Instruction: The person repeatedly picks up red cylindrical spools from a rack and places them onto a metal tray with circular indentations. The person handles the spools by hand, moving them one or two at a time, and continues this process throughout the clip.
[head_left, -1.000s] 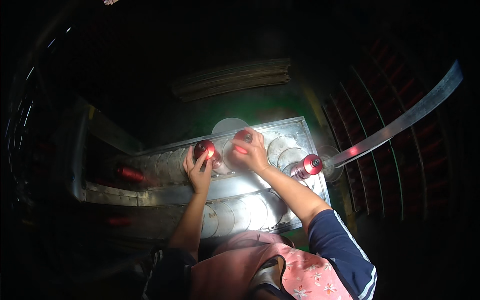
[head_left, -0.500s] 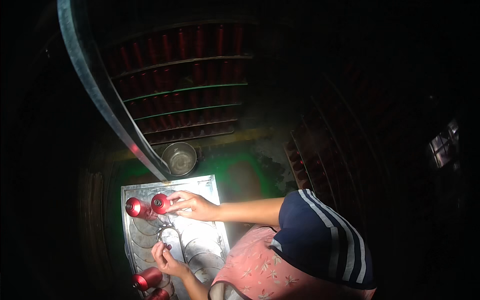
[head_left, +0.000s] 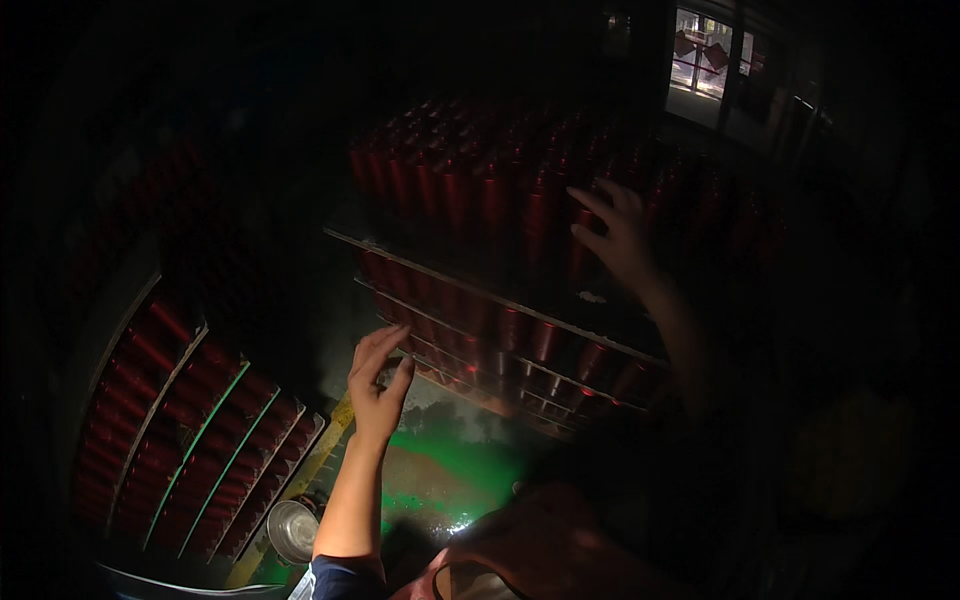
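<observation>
Rows of shiny red bottle-shaped cylinders [head_left: 456, 198] with narrow tops stand upright on the top board [head_left: 450, 268] of a rack. My right hand [head_left: 618, 235] reaches over that board at the right, thumb and fingers apart, beside a red cylinder [head_left: 583, 240] in the front row. In the dim light I cannot tell whether the fingertips touch it. My left hand [head_left: 376, 390] is raised in front of the rack, lower and to the left. Its thumb stands off from the fingers, and nothing shows between them.
Lower boards [head_left: 480, 325] of the rack carry more red cylinders. At the left stands another rack [head_left: 185, 440] with several tilted-looking shelves of them. A round metal pot [head_left: 293, 530] sits on the green-stained floor [head_left: 440, 470]. A bright window [head_left: 698, 65] shows at the upper right.
My view has swung from the metal tray to the rack. My right hand has left the red cylinder on the tray and is over the rack. My left hand has risen from the tray, fingers spread.
</observation>
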